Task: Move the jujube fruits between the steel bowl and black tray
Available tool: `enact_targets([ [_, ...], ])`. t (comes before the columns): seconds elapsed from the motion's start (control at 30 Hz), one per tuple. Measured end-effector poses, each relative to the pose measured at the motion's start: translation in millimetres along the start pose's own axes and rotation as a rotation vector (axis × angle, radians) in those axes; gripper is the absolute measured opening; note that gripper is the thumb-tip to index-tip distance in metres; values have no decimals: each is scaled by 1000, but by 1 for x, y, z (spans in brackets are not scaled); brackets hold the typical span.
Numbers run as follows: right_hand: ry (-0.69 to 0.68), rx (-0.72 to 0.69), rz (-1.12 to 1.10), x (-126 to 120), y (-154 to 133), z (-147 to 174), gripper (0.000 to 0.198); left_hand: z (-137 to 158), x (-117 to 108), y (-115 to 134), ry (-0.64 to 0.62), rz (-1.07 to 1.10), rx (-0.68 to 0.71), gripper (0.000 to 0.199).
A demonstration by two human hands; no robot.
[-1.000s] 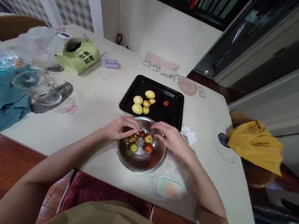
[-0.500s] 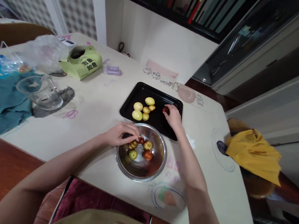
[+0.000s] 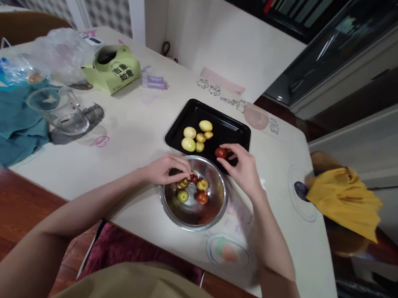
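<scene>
My right hand (image 3: 243, 169) pinches a small shiny red fruit (image 3: 220, 152), jujube-like, between thumb and fingertips over the front right of a black tray (image 3: 230, 129). On the tray's left side lie several yellow-green fruits (image 3: 188, 144) of two sizes. My left hand (image 3: 168, 169) reaches over the left rim of a steel bowl (image 3: 187, 221), its fingers closed at a dark red fruit (image 3: 193, 178). Also inside the bowl are a green fruit (image 3: 182, 196), an orange-red fruit (image 3: 202, 197) and mottled yellow-brown ones (image 3: 202, 184). The left fingertips partly hide the one beneath them.
To the left are a glass pitcher (image 3: 60, 113), a teal cloth (image 3: 0, 128), a green carton (image 3: 114, 74), plastic bags (image 3: 58, 54) and a small purple packet (image 3: 155, 81). A yellow cloth (image 3: 345, 201) drapes over a chair beyond the table's right edge.
My right hand has drawn the red fruit across the tray toward its front edge, closer to the bowl. My left hand stays at the bowl. The camera view has tilted slightly downward.
</scene>
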State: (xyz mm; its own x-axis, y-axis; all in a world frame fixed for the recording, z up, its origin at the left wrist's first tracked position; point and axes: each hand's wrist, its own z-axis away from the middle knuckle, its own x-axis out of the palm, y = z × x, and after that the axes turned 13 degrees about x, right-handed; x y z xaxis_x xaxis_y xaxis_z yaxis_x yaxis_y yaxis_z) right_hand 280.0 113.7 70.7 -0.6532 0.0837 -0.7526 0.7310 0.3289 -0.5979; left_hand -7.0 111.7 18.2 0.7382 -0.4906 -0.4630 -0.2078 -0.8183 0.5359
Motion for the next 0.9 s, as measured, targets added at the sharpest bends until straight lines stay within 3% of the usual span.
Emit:
enact_targets([
  [0.13, -177, -86, 43, 4, -37, 44, 19, 0, 0, -2, -3, -2, 2, 28],
  [0.33, -362, -150, 180, 32, -36, 67, 24, -1, -2, 0, -17, -2, 13, 28],
  [0.9, -395, -190, 286, 45, -41, 68, 27, 0, -1, 0, -19, -4, -1, 29],
])
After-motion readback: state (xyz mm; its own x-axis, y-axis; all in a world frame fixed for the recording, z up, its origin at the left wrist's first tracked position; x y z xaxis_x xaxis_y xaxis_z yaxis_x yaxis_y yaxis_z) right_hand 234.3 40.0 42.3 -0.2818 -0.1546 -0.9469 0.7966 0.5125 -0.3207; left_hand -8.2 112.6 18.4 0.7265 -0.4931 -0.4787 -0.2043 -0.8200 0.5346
